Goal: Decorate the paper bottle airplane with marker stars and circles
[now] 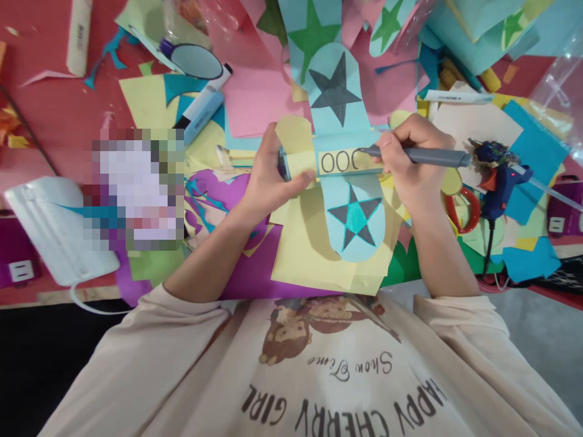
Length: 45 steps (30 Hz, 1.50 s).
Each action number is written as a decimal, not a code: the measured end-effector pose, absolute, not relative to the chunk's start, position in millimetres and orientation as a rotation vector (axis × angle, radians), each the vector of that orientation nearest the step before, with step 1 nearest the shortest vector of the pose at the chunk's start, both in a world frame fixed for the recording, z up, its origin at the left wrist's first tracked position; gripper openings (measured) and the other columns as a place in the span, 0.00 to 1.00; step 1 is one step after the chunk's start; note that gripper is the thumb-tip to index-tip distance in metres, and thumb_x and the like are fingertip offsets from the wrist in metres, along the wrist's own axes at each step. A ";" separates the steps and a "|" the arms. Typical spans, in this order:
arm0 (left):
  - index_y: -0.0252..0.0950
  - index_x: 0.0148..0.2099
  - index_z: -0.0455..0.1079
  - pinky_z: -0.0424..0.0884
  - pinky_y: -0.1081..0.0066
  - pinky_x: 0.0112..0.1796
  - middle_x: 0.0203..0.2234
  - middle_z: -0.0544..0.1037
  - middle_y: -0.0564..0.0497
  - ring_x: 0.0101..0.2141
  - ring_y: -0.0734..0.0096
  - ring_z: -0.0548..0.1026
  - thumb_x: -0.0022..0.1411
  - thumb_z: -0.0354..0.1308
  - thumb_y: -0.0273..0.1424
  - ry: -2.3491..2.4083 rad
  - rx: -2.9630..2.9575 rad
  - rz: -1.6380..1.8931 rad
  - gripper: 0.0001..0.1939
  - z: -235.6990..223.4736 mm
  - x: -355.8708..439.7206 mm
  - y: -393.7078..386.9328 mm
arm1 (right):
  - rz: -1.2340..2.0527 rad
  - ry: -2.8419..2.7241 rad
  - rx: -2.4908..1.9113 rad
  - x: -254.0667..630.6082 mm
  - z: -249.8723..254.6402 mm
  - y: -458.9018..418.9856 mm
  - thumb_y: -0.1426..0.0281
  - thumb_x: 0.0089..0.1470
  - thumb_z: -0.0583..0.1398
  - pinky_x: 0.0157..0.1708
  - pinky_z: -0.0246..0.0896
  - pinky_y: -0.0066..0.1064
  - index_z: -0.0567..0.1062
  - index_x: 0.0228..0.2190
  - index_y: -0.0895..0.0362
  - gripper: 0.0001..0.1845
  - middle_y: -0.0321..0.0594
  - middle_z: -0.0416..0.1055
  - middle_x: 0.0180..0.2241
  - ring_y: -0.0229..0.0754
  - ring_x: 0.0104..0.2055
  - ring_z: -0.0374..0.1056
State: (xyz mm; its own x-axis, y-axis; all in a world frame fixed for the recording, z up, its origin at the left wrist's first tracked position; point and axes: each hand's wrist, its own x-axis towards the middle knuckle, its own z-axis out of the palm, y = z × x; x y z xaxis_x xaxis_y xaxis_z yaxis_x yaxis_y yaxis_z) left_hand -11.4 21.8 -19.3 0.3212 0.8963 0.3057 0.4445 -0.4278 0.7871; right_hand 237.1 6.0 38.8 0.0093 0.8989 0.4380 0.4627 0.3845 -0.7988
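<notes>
My right hand (pixel 412 158) grips a grey marker (pixel 437 156), its tip touching a small yellow paper strip (pixel 337 162) that bears round black letters or loops. The strip sits on the middle of a light-blue paper craft (pixel 325 141). On the craft's rounded flaps are a dark star (pixel 336 90) above and a black-and-teal star (pixel 355 217) below. My left hand (pixel 277 167) is closed around the craft's left end, thumb pressed on a yellow rounded paper flap (pixel 295 136). What lies under its fingers is hidden.
A glue gun (pixel 498 182) and red-handled scissors (pixel 467 209) lie at right. A white marker (pixel 458 97), a blue marker (pixel 204 112) and paper scraps cover the red table (pixel 40 67). At left are a white corded device (pixel 64 230) and a blurred-out object (pixel 136 188).
</notes>
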 end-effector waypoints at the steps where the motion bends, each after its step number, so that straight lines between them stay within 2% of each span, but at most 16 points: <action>1: 0.48 0.60 0.66 0.78 0.47 0.55 0.54 0.75 0.45 0.54 0.47 0.77 0.63 0.56 0.59 1.173 2.007 1.007 0.31 -18.9 -11.5 21.6 | 0.544 -1.616 -1.232 237.8 38.1 6.1 0.56 0.63 0.60 0.25 0.50 0.32 0.62 0.21 0.51 0.23 0.28 0.57 0.17 0.35 0.21 0.61; 6: 0.48 0.60 0.65 0.78 0.46 0.55 0.55 0.75 0.45 0.54 0.46 0.77 0.63 0.58 0.55 1.186 2.012 0.988 0.29 -18.8 -11.5 21.7 | 0.594 -1.564 -1.271 240.8 35.2 5.6 0.56 0.61 0.62 0.27 0.54 0.36 0.61 0.21 0.50 0.22 0.29 0.57 0.18 0.39 0.22 0.62; 14: 0.48 0.62 0.63 0.78 0.46 0.55 0.56 0.75 0.47 0.55 0.49 0.76 0.64 0.59 0.52 1.160 2.011 1.013 0.28 -20.9 -12.0 22.7 | 0.575 -1.574 -1.228 240.9 39.7 4.0 0.59 0.60 0.61 0.25 0.53 0.36 0.61 0.20 0.50 0.22 0.30 0.57 0.18 0.38 0.21 0.59; 26: 0.47 0.61 0.64 0.76 0.45 0.56 0.55 0.75 0.47 0.54 0.51 0.75 0.64 0.58 0.57 1.104 1.990 1.057 0.30 -24.0 -12.5 25.7 | 0.586 -1.588 -1.213 237.8 43.8 2.8 0.69 0.54 0.60 0.22 0.48 0.32 0.57 0.17 0.52 0.20 0.30 0.53 0.16 0.35 0.21 0.53; 30: 0.48 0.62 0.63 0.77 0.45 0.56 0.56 0.75 0.47 0.55 0.50 0.75 0.64 0.57 0.56 1.130 2.004 1.018 0.30 -23.5 -12.9 23.9 | 0.620 -1.613 -1.197 237.9 42.3 3.8 0.67 0.56 0.61 0.22 0.48 0.33 0.57 0.17 0.51 0.22 0.29 0.52 0.16 0.35 0.20 0.52; 34: 0.48 0.62 0.63 0.77 0.46 0.56 0.56 0.75 0.46 0.56 0.47 0.76 0.64 0.57 0.55 1.170 2.009 1.004 0.29 -21.9 -12.1 22.2 | 0.654 -1.636 -1.222 238.1 42.9 4.1 0.60 0.58 0.62 0.21 0.48 0.35 0.57 0.16 0.51 0.25 0.30 0.54 0.15 0.35 0.19 0.53; 41: 0.49 0.62 0.63 0.77 0.44 0.56 0.55 0.76 0.47 0.56 0.48 0.75 0.63 0.58 0.56 1.154 2.002 1.000 0.30 -24.7 -12.4 25.2 | 0.695 -1.621 -1.202 236.9 42.6 3.4 0.52 0.58 0.65 0.20 0.49 0.36 0.62 0.17 0.50 0.27 0.30 0.59 0.14 0.36 0.18 0.56; 45: 0.50 0.64 0.62 0.76 0.42 0.57 0.56 0.76 0.49 0.58 0.47 0.74 0.63 0.58 0.55 1.140 1.995 0.996 0.31 -24.6 -14.2 25.7 | 0.801 -1.402 -1.087 237.0 46.9 0.3 0.61 0.58 0.64 0.18 0.52 0.36 0.73 0.22 0.48 0.14 0.30 0.68 0.17 0.39 0.17 0.62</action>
